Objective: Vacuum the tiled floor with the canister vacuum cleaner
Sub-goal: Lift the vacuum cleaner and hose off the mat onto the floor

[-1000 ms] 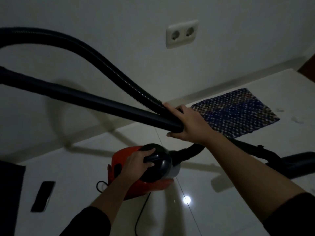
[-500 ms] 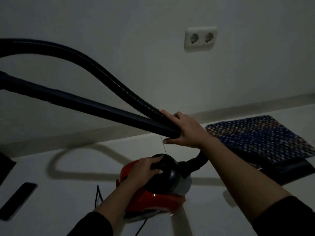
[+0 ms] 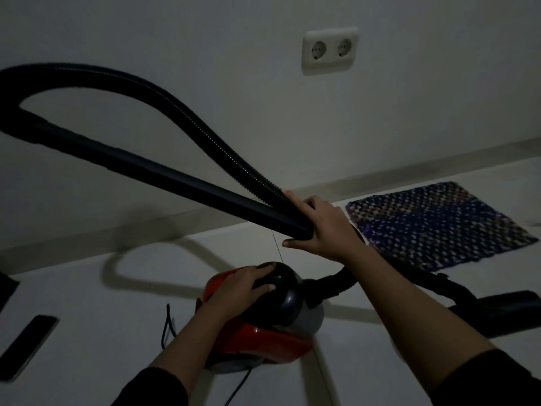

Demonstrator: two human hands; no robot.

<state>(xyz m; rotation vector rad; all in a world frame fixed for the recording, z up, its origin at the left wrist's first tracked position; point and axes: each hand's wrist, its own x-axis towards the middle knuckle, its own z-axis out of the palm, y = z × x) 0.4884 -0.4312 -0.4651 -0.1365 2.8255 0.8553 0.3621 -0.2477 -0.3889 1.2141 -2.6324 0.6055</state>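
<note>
— What's in your hands?

— My right hand (image 3: 325,227) has its fingers wrapped around the ribbed black hose (image 3: 187,115) and the smooth rigid wand (image 3: 164,174) together. My left hand (image 3: 243,285) is curled over the glossy black dome of the red canister vacuum (image 3: 263,335).

— Where is it?

— On the shiny white tiled floor (image 3: 102,332), just short of the woven blue mat (image 3: 439,224). I think its floor nozzle (image 3: 506,312) lies at right.

— Changed?

— The view has swung; the nozzle is back in sight.

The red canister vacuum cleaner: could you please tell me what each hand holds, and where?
Left hand grips the red canister vacuum cleaner by its black top handle; right hand clasps the black ribbed hose and rigid tube together.
</note>
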